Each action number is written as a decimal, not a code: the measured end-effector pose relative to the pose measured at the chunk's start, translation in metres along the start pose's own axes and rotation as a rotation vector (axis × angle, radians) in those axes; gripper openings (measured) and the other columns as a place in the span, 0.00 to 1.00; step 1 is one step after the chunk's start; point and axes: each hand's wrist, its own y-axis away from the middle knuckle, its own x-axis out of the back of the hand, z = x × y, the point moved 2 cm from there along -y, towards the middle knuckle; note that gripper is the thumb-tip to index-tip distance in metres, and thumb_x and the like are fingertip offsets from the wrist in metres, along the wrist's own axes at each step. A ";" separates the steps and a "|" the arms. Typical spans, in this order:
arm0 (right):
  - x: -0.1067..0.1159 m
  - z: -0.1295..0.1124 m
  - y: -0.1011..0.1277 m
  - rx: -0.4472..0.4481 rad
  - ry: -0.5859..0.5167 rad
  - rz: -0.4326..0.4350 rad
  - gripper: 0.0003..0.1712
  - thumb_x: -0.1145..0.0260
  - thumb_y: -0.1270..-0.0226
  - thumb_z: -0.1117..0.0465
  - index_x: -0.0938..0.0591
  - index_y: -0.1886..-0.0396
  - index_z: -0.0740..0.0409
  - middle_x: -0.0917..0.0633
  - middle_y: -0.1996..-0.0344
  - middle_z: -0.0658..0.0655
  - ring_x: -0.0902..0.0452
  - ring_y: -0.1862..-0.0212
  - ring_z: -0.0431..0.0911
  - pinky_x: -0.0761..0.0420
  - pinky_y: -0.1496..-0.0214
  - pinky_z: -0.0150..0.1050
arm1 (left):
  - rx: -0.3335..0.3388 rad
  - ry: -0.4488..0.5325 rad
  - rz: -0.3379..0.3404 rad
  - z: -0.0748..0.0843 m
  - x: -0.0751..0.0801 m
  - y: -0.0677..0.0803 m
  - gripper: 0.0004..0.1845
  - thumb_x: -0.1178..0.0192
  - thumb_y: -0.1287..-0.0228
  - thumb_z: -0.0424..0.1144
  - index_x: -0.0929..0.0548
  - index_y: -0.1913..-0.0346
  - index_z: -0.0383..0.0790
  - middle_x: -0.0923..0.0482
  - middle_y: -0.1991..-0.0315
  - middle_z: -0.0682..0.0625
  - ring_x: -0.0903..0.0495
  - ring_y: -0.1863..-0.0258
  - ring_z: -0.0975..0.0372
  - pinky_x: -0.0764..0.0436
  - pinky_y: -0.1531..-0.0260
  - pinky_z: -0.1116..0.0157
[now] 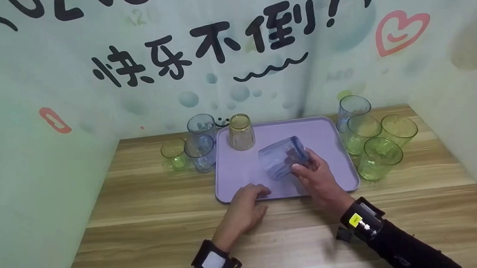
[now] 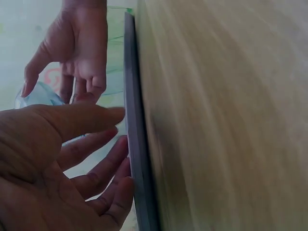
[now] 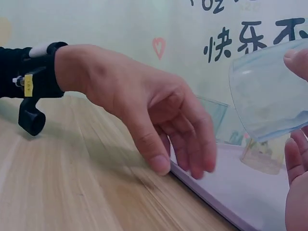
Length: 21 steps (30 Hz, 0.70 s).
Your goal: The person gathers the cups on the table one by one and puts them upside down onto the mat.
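My right hand (image 1: pixel 302 167) grips a clear blue cup (image 1: pixel 283 157), tilted on its side, just above the middle of a lavender tray (image 1: pixel 329 132). In the right wrist view the blue cup (image 3: pixel 269 94) fills the upper right, with my fingertips (image 3: pixel 296 168) at its rim. My left hand (image 1: pixel 260 192) rests with relaxed fingers on the tray's front edge and holds nothing; the left wrist view shows its fingers (image 2: pixel 108 168) against the tray's rim (image 2: pixel 134 144). An amber cup (image 1: pixel 241 131) stands upside down at the tray's back left.
Left of the tray stand two blue cups (image 1: pixel 201 143) and a small green cup (image 1: pixel 174 153). To the right are a blue cup (image 1: pixel 352 109) and three green cups (image 1: pixel 378 157). Printed walls close in the wooden table (image 1: pixel 144 222) on three sides.
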 end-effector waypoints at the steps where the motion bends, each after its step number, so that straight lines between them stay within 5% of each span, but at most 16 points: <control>1: 0.002 0.000 -0.001 0.008 0.016 0.010 0.34 0.37 0.38 0.70 0.39 0.34 0.63 0.33 0.38 0.66 0.37 0.37 0.54 0.36 0.39 0.45 | -0.007 -0.014 0.011 0.000 0.000 0.000 0.15 0.36 0.50 0.29 0.18 0.56 0.40 0.22 0.60 0.50 0.26 0.57 0.59 0.30 0.53 0.61; 10: 0.016 -0.003 -0.016 0.169 0.414 0.100 0.34 0.30 0.43 0.64 0.32 0.37 0.61 0.28 0.42 0.60 0.36 0.38 0.50 0.34 0.40 0.39 | -0.018 -0.068 0.063 -0.004 -0.001 -0.004 0.12 0.38 0.48 0.24 0.15 0.65 0.43 0.22 0.68 0.55 0.24 0.64 0.61 0.27 0.60 0.64; 21: 0.002 -0.021 -0.034 0.174 0.618 0.208 0.33 0.28 0.46 0.62 0.28 0.41 0.64 0.24 0.46 0.59 0.30 0.44 0.53 0.29 0.46 0.44 | 0.071 -0.105 0.003 -0.003 0.003 -0.012 0.10 0.37 0.45 0.27 0.14 0.68 0.47 0.20 0.68 0.57 0.22 0.64 0.62 0.25 0.61 0.65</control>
